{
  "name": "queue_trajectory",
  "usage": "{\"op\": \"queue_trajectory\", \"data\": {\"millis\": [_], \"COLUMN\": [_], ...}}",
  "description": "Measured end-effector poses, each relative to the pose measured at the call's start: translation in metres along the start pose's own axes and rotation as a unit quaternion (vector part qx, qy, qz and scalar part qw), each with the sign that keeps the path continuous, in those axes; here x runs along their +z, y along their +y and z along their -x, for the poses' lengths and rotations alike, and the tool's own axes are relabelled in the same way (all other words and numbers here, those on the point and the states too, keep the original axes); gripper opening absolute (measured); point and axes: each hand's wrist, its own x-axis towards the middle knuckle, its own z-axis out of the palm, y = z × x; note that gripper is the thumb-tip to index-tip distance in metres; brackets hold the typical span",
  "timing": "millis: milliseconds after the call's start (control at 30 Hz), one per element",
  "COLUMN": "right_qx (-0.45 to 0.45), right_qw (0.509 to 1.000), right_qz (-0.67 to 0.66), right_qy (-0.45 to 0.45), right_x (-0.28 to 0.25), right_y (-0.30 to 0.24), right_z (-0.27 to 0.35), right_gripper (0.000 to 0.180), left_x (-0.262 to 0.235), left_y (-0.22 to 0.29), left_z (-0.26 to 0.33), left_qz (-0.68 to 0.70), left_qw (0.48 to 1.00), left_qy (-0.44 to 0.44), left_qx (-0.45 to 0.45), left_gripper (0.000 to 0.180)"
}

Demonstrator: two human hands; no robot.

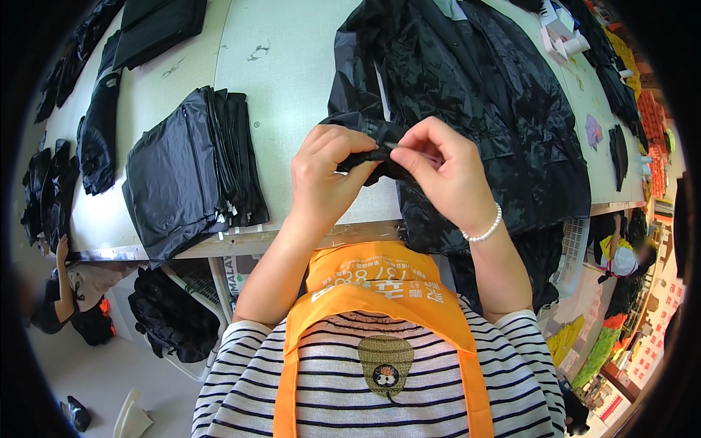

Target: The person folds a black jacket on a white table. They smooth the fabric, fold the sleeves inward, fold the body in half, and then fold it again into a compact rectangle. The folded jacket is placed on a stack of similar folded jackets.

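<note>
- Head view, mid-frame: left hand [325, 169] pinches bunched black fabric [389, 167]!
- Right hand [451, 174], pinched narrow beside it (on what? can't tell)!
- Looks light, soft, slippery; grip gathered folds.

Orange apron [372, 252] with white print; white shirt [321, 387] with dark stripes, olive front motif [385, 350]; white beaded bracelet [490, 231] behind right hand [447, 164].

Folded garment stack [182, 160] near left on the table [292, 91], spread garment [496, 124] at right, another folded pile [162, 29] far left
</note>
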Motion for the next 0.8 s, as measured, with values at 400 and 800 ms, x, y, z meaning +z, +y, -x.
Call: {"op": "queue_trajectory", "data": {"millis": [400,800], "right_qx": [0.141,-0.014], "right_qw": [0.948,0.999], "right_qz": [-0.25,-0.003], "right_qy": [-0.14,0.045], "right_x": [-0.001,-0.001], "right_y": [0.071,0.028], "right_z": [-0.008,0.0], "right_gripper": [0.031,0.03], "left_x": [0.001,0.004], "left_y": [-0.035,-0.039], "left_z": [0.005,0.005], "left_qz": [0.053,0.242], "left_qw": [0.983,0.902], "left_qy": [-0.033,-0.075], "left_qx": [-0.173,-0.349], "left_gripper": [0.113,0.075]}}
